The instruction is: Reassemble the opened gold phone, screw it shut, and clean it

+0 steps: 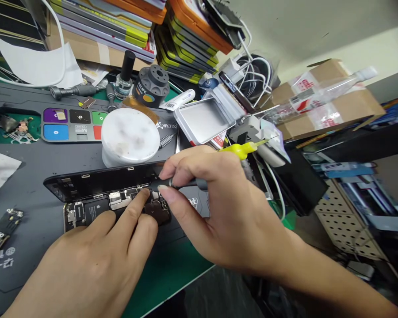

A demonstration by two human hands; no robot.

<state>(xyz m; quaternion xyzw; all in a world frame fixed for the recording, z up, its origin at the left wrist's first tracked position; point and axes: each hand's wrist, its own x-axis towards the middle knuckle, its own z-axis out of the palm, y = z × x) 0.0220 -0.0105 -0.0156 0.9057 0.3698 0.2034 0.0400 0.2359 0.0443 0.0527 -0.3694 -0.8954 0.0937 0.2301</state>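
Note:
An opened phone (97, 208) lies on the grey work mat, its battery, brackets and boards exposed. Its dark screen (99, 182) stands tilted up along the far edge, close to a round white container (131, 136). My left hand (99, 256) rests over the near side of the phone. Its index finger is stretched out and presses on parts near the screen hinge line; the other fingers are bent loosely. My right hand (212, 198) pinches a dark grey screwdriver (167, 182), held nearly flat, with its tip by my left index fingertip.
A loose circuit board (3, 234) lies at left. Behind stand a coloured parts tray (73, 123), a black screwdriver holder (151, 86) and a small bottle (124, 77). A yellow needle-tipped tool (243, 150) sits beyond my right hand. Boxes and cables (252, 73) crowd the back right.

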